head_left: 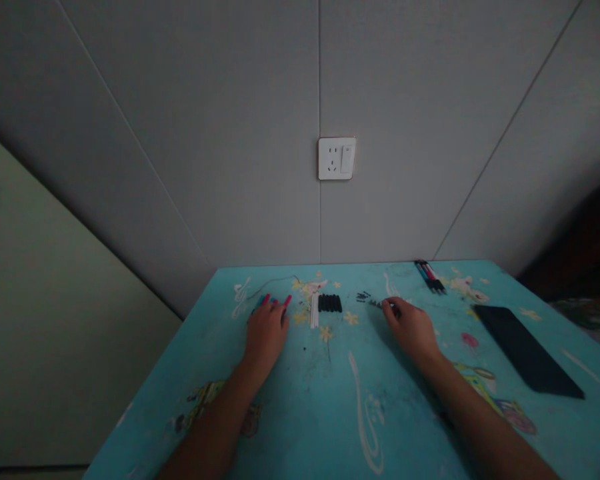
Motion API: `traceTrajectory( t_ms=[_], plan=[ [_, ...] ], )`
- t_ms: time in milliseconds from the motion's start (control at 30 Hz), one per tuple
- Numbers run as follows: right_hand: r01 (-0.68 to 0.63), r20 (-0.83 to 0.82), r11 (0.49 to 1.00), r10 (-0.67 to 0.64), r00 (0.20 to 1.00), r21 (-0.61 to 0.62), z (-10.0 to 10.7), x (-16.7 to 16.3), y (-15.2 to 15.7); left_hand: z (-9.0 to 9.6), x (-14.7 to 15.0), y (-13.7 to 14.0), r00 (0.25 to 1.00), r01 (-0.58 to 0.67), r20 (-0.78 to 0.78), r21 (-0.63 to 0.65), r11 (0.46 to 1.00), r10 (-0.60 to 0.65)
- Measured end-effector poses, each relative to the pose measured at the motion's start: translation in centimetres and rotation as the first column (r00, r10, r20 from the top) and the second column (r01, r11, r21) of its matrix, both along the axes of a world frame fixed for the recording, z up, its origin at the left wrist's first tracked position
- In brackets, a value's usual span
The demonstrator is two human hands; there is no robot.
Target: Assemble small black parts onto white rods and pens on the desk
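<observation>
My left hand (267,327) rests on the left of the table, fingers spread over some pink and teal stick-like pieces. One pink piece (288,301) pokes out by its fingertips; the hand partly covers the others. On the right, thumb and forefinger of my right hand (411,327) come together at a row of small dark pieces (375,304); what they pinch is too small to make out. Several tiny black pieces (363,296) lie just left of it. Between the hands are thin white sticks (314,311) and a row of short black cylinders (330,303).
A group of pens (430,277) lies at the back right. A dark flat rectangular item (527,350) is near the right edge. The blue patterned table (325,413) meets a grey wall with a white socket and switch plate (337,159).
</observation>
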State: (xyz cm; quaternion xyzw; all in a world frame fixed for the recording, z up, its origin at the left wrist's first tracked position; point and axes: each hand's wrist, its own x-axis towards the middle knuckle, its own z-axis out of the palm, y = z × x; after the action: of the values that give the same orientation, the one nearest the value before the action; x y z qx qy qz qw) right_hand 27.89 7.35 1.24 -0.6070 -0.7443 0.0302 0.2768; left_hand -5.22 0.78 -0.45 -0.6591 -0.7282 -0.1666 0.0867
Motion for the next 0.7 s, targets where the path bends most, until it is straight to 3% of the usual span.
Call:
traceTrajectory(
  t_ms=[267, 433, 600, 700],
  plan=[
    [0.157, -0.049, 0.983, -0.153, 0.987, 0.092, 0.5, 2.5, 1.3, -0.5, -0.2, 0.3, 0.999, 0.049, 0.019, 0.041, 0.998, -0.05],
    [0.229, -0.022, 0.965, -0.228, 0.973, 0.126, -0.3, 5.4, 2.8, 0.3, 0.1, 0.3, 0.998, 0.041, -0.047, 0.088, 0.995, -0.037],
    [0.204, 0.096, 0.976, -0.21, 0.973, 0.072, -1.4, 7.0, 3.6, 1.8, 0.4, -0.2, 0.977, 0.143, -0.168, 0.084, 0.986, -0.127],
    [0.2, 0.132, 0.98, -0.2, 0.971, 0.009, -1.9, 7.1, 3.8, 2.0, 0.6, -0.2, 0.966, 0.224, -0.155, 0.088, 0.971, -0.209]
  ],
)
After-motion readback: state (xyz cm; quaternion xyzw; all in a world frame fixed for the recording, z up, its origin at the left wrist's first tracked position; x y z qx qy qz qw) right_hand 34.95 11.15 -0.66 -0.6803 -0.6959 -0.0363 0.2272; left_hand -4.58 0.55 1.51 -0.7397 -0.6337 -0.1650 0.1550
